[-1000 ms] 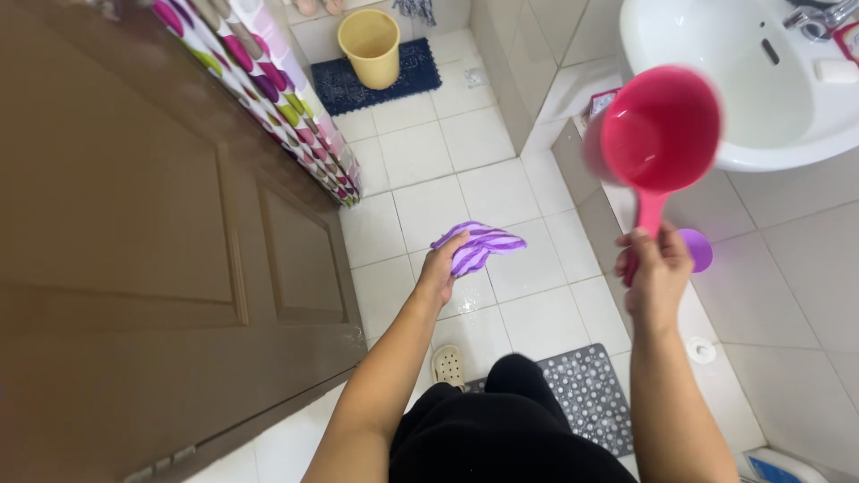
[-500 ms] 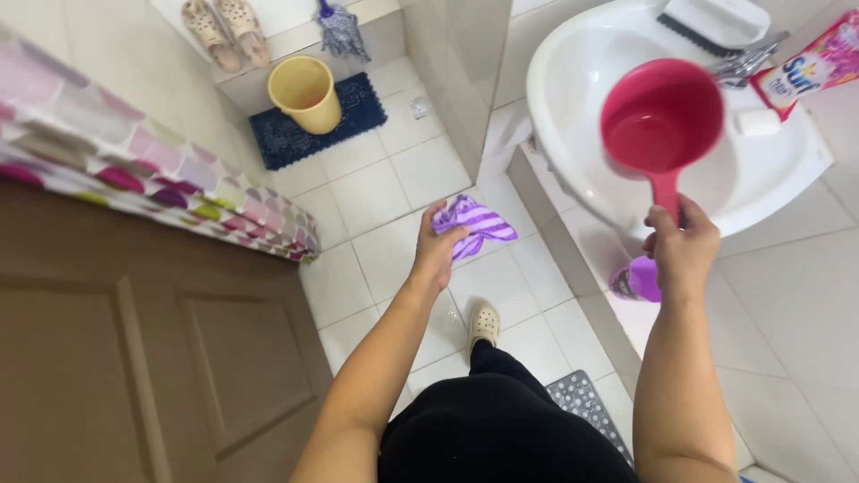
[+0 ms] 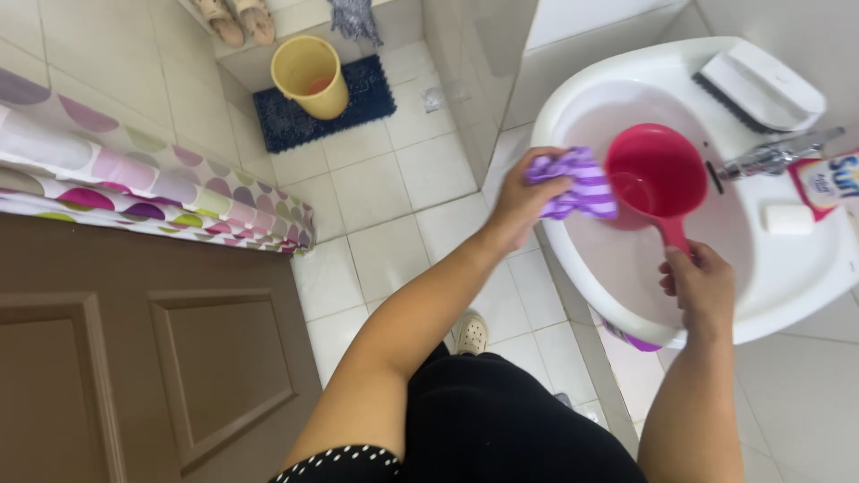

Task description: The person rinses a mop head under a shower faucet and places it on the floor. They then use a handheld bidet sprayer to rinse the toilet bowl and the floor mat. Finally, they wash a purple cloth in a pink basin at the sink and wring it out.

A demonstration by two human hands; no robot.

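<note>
1. Purple and white stripes are showing on the cloth [image 3: 577, 182], which the left hand [image 3: 523, 199] is gripping with its fingers clenched around one end; the cloth is hanging over the near rim of the sink [image 3: 573, 98] and touching the side of the scoop.
2. The right hand [image 3: 701, 284] is holding the handle of the red plastic scoop [image 3: 655, 175], fingers wrapped tightly around its lower end.
3. The scoop's bowl is facing up and sitting over the middle of the white sink, just beside the cloth.
4. A metal tap [image 3: 768, 157] is pointing into the sink from the far side, close to the scoop's rim.
5. A white scrubbing brush [image 3: 761, 88] is lying on the sink's back edge, bristles turned to the side.
6. A small white bar of soap [image 3: 788, 218] is resting on the sink's ledge, near a detergent packet [image 3: 828, 182] at the picture's right edge.
7. A yellow bucket [image 3: 311, 75] is standing on a dark blue mat [image 3: 358, 103] on the white tiled floor [image 3: 385, 224], well apart from the sink.
8. A pair of sandals [image 3: 237, 18] is lying beyond the bucket.
9. A shower curtain [image 3: 152, 192] with coloured dots is hanging above a brown door [image 3: 152, 358] on the left.
10. One light shoe [image 3: 472, 333] is showing on the floor below the left arm.
</note>
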